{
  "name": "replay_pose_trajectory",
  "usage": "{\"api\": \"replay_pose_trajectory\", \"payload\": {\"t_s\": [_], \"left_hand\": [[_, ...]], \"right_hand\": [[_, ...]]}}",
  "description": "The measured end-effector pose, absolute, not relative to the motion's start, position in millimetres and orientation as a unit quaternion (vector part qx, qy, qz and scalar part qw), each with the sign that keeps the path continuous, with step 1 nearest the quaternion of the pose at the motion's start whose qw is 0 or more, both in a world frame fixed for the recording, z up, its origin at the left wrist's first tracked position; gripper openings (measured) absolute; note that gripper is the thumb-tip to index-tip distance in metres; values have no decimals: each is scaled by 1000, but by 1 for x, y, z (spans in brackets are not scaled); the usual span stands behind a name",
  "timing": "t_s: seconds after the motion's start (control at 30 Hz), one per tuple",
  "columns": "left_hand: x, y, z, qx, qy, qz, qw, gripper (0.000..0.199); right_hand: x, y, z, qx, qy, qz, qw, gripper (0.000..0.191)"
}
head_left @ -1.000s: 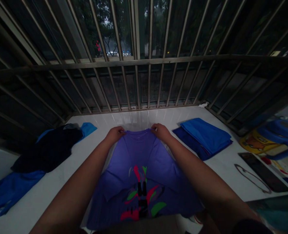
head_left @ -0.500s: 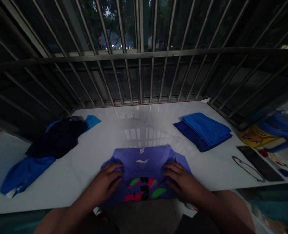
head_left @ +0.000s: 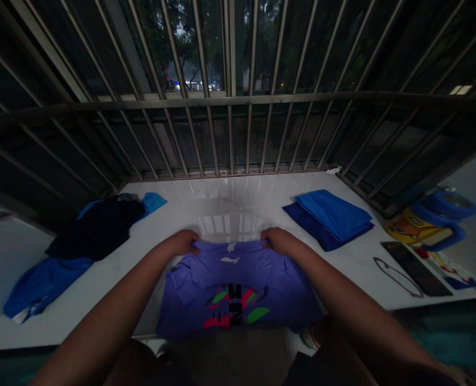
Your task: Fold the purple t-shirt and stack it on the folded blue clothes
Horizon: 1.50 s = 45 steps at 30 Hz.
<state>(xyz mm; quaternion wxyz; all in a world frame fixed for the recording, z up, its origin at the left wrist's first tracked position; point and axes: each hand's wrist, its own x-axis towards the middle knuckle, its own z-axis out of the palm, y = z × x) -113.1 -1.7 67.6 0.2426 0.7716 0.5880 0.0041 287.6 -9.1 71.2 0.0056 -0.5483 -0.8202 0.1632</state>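
A purple T-shirt [head_left: 221, 276] with a white logo near its far edge and a colourful print lies across the front of the white ledge, its near part hanging over the edge. My left hand [head_left: 183, 242] pinches the shirt's far left corner. At the far right corner, my right hand [head_left: 276, 240] grips the cloth the same way. The far edge is drawn fairly straight between both hands, while wrinkles run through the cloth below it.
Folded blue clothes [head_left: 330, 217] lie to the right on the white ledge [head_left: 221, 209]. Dark and blue crumpled clothes [head_left: 96, 228] are heaped at left. A phone [head_left: 417, 268], a cord loop [head_left: 396, 276] and a blue-yellow jug [head_left: 426, 217] sit far right. Metal bars [head_left: 229, 102] close off the back.
Both hands have moved forward from the shirt's middle to its far corners and closed on the cloth. The shirt's sides now spread lower and wider. The camera view has shifted slightly.
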Motion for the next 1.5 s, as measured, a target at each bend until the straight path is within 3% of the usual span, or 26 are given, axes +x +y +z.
{"api": "replay_pose_trajectory", "payload": {"t_s": [0.2, 0.27, 0.43, 0.6, 0.73, 0.87, 1.23, 1.5], "left_hand": [[-109, 68, 108, 749, 633, 65, 185, 7], [-109, 81, 125, 740, 648, 102, 150, 11], [-117, 44, 144, 749, 623, 215, 74, 20], [-126, -89, 96, 775, 547, 307, 77, 25], [-130, -191, 29, 797, 539, 263, 70, 27], [-133, -236, -20, 813, 526, 246, 33, 34], [-133, -209, -29, 797, 551, 245, 34, 37], [-120, -151, 27, 769, 563, 303, 16, 34]], "right_hand": [[281, 63, 112, -589, -800, 85, 77, 13], [280, 74, 132, -594, -795, 50, 114, 21], [289, 41, 160, -564, -809, -4, 165, 19], [316, -69, 113, -500, -846, -21, 185, 16], [334, -160, 40, -472, -861, -44, 182, 20], [337, -205, -6, -481, -856, -43, 183, 28], [332, -169, -23, -495, -838, -7, 228, 21], [324, -110, 22, -492, -842, -6, 222, 22]]}}
